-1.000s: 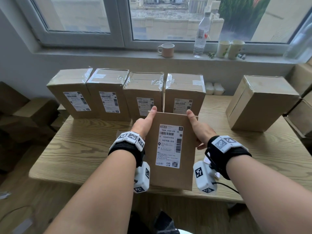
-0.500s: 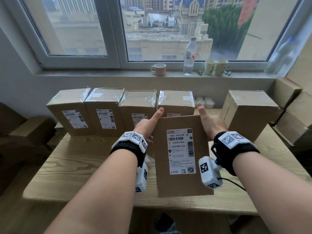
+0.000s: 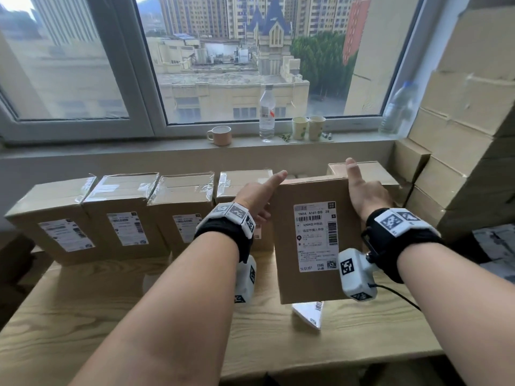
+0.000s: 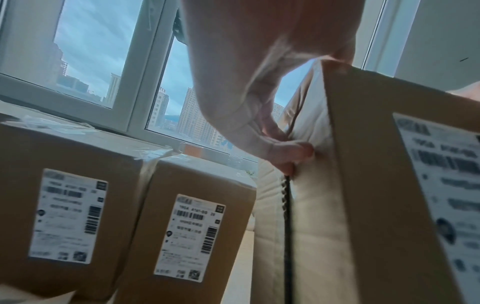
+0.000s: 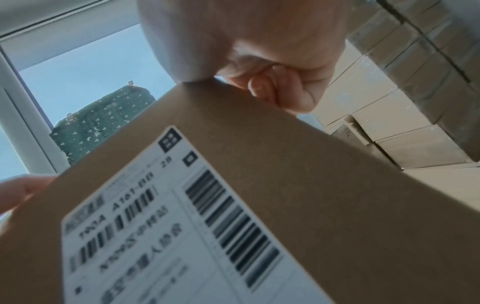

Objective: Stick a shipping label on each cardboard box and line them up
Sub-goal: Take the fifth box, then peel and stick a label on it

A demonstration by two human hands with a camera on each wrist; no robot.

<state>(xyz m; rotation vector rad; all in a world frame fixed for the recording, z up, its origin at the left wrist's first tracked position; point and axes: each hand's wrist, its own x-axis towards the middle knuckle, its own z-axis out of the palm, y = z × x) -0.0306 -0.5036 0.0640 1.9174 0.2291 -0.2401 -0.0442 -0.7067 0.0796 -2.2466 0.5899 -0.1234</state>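
A person's left hand point(image 3: 255, 197) and right hand point(image 3: 362, 195) are gripping a labelled cardboard box point(image 3: 312, 238) by its sides, carrying it above the counter point(image 3: 83, 316) toward the rear-edge row of boxes point(image 3: 117, 215); setting it flush, label forward, beside the row's right end looks best.

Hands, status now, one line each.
Left hand: grips the labelled box by its left side.
Right hand: grips the same box's right side.
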